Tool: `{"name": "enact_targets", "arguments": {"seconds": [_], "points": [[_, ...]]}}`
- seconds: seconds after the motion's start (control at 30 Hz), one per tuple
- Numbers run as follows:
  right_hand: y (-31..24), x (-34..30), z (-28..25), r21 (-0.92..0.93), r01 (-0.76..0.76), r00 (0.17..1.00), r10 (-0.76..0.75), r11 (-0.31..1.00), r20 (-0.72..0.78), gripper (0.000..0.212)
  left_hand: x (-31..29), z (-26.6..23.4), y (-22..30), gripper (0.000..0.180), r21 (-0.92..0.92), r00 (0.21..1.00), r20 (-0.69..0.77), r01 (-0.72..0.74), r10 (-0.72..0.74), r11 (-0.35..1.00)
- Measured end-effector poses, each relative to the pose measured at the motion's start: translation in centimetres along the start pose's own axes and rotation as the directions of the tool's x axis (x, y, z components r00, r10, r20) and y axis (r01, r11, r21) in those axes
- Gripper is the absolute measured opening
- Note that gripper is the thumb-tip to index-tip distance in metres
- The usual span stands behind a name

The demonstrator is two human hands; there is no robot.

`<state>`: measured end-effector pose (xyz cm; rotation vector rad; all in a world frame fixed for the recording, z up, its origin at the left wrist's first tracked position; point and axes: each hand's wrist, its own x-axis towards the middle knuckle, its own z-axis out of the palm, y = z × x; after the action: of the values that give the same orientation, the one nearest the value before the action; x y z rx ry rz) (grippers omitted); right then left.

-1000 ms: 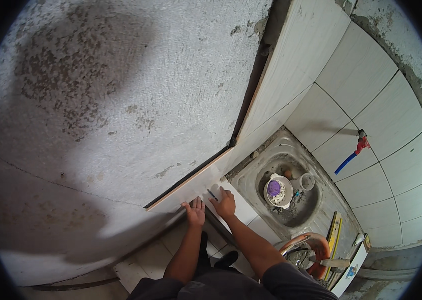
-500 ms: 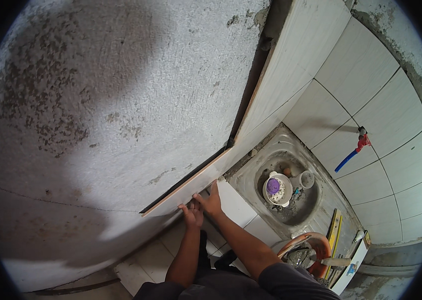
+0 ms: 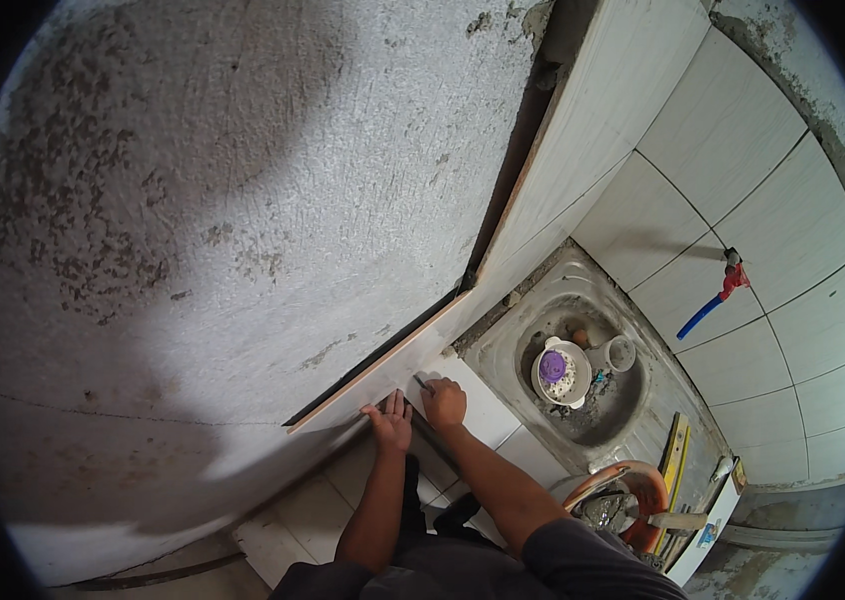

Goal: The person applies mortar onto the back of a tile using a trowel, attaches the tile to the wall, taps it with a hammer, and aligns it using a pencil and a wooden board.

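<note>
White tile [image 3: 398, 370], long axis up-right

Smooth tile [image 3: 383, 380]; rough matt wall [image 3: 393, 200]; metal sink [image 3: 668, 400] (dull).

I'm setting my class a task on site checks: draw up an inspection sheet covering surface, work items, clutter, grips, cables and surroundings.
Surface: white counter tile beside a soiled metal sink.
Work items: pale tile strip along the wall, dark gap behind it; slim dark tool, kind unclear.
Clutter: white bowl and clear cup in the sink; orange bucket and yellow level beside its basin.
Grips: left hand open at the strip's lower edge; right hand closed around the tool.
Cables: nothing seen.
Surroundings: rough, patchy wall; red tap with blue hose.
</note>
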<state>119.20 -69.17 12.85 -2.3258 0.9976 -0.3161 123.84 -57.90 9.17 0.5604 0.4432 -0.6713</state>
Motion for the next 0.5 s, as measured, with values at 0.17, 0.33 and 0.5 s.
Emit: {"name": "enact_targets", "arguments": {"seconds": [0.17, 0.33, 0.5], "points": [[-0.1, 1.0, 0.0, 0.017, 0.062, 0.996, -0.061, 0.998, -0.068, 0.015, -0.8, 1.3, 0.1, 0.108, 0.115, 0.998, -0.032, -0.043, 0.047, 0.992], [-0.1, 1.3, 0.3, 0.003, 0.07, 0.994, -0.07, 0.998, -0.083, 0.012, -0.9, 1.4, 0.3, 0.111, 0.074, 0.996, -0.085, -0.017, 0.023, 0.997], [0.0, 1.6, -0.1, -0.003, -0.007, 1.0, 0.007, 1.0, 0.015, 0.019, -0.5, 0.8, 0.4, 0.105, 0.094, 1.0, 0.02, -0.012, 0.011, 0.996]]}}
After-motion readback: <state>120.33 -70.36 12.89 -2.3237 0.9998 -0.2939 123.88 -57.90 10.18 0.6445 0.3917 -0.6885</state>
